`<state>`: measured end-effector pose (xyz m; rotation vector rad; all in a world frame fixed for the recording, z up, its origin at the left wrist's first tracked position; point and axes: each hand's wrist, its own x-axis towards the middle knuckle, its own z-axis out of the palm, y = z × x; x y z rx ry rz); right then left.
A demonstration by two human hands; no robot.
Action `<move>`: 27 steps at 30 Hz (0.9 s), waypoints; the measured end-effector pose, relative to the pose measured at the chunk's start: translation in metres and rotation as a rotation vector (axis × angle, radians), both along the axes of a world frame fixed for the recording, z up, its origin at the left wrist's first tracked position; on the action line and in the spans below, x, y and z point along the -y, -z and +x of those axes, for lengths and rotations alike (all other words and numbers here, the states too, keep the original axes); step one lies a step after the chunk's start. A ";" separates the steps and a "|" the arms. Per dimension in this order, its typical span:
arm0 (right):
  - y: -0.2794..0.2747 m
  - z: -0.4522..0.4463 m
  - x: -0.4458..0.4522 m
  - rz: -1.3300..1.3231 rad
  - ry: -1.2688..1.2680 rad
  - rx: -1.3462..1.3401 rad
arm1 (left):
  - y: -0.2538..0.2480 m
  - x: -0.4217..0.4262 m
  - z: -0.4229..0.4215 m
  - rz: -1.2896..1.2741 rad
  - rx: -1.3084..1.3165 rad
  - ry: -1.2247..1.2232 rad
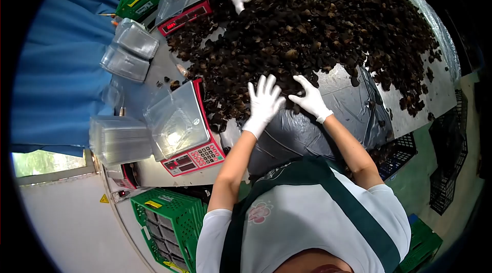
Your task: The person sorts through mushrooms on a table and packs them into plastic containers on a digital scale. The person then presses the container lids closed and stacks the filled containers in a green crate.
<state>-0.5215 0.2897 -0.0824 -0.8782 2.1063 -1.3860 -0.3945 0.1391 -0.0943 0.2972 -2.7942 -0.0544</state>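
Observation:
My left hand (264, 105), in a white glove, lies palm down at the near edge of a big heap of wood ear mushrooms (287, 32), its fingers spread over the dark pieces. Close by on the right, my right hand (310, 101), gloved too, touches the same edge with thumb and fingers apart. Neither hand grips anything that I can see. Beneath my wrists the table is covered with dark plastic sheeting (302, 132). Left of my hands stands a red electronic scale (205, 156) with a clear plastic tray (177, 124) on its plate.
Stacked clear trays (120, 140) and clear containers (130, 47) line the left side. A second red scale (187, 16) stands farther back. Across the heap are a co-worker's gloved hands (239, 2). Green crates (164, 227) are at lower left; black crates (448, 160) lie at right.

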 end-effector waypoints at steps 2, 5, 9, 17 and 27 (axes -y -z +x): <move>-0.015 -0.015 0.005 -0.104 0.033 0.058 | -0.016 0.028 -0.012 0.005 -0.143 -0.102; -0.038 -0.058 0.005 -0.143 0.222 -0.120 | -0.030 0.073 -0.025 0.228 -0.268 -0.287; -0.020 -0.139 -0.013 0.220 0.494 -0.581 | -0.048 0.097 -0.044 0.409 -0.052 -0.596; -0.023 -0.126 0.027 0.512 0.178 -0.367 | -0.026 0.046 -0.079 0.319 0.227 -0.418; 0.013 0.054 -0.046 0.069 -0.203 -0.714 | 0.008 -0.059 0.037 0.292 -0.050 0.157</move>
